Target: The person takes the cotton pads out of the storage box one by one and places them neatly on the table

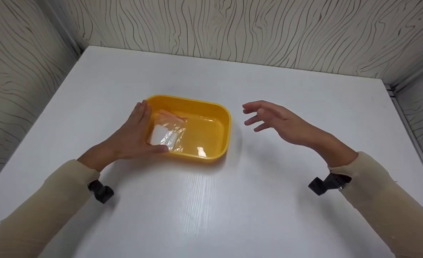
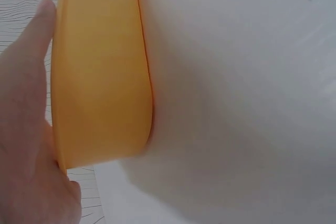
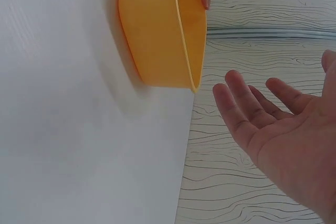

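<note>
A smooth yellow tub (image 1: pixel 206 130), glossy inside and seemingly plastic, sits open side up on the white table (image 1: pixel 254 211), a rounded rectangle with a thin rim. Its long axis runs left to right, roughly in line with the table's far edge. The person's left hand (image 1: pixel 130 134) holds its left end, thumb over the near rim and fingers along the end wall. In the tub's left half lies a crinkly clear bag (image 1: pixel 177 127), its orange-red strip toward the far side; the flat white piece (image 1: pixel 158 134) inside could be folded paper, though glare makes that hard to judge. The right hand (image 1: pixel 281 122) hovers off the tub's right end, fingers loose and spread, holding nothing. Wavy wood-grain lines cover the pale panels (image 1: pixel 232 32) behind.
</note>
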A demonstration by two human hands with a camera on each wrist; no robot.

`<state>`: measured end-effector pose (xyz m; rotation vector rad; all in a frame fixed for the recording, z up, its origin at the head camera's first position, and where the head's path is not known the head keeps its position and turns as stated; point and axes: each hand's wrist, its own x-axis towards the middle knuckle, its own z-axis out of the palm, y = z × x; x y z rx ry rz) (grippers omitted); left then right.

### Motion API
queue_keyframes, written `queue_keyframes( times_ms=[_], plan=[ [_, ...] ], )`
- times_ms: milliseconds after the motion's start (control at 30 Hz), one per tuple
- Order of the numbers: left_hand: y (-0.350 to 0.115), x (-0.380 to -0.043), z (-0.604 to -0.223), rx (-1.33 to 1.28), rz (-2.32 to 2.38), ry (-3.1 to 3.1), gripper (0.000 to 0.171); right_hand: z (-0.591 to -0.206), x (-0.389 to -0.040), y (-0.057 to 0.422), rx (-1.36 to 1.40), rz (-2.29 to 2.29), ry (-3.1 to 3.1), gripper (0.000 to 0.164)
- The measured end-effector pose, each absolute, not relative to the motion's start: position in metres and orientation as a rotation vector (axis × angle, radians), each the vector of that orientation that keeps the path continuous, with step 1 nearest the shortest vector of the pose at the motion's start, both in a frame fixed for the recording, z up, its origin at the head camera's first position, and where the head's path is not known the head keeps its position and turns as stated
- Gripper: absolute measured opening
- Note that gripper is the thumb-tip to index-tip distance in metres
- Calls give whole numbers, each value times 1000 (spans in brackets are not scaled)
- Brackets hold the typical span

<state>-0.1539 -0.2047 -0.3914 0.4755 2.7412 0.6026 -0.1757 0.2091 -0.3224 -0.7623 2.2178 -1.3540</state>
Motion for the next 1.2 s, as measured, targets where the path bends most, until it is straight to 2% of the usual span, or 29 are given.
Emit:
queue_keyframes(
  times_ms=[633,1200],
  plan=[
    [-204,-153,-391,490,615,2729,136,-330,-176,177,-773,-1257,2110,49],
    [-203,-153,-390,485,635,2730,137,-333,-172,141,-708,-1125,2086,45]
  ],
)
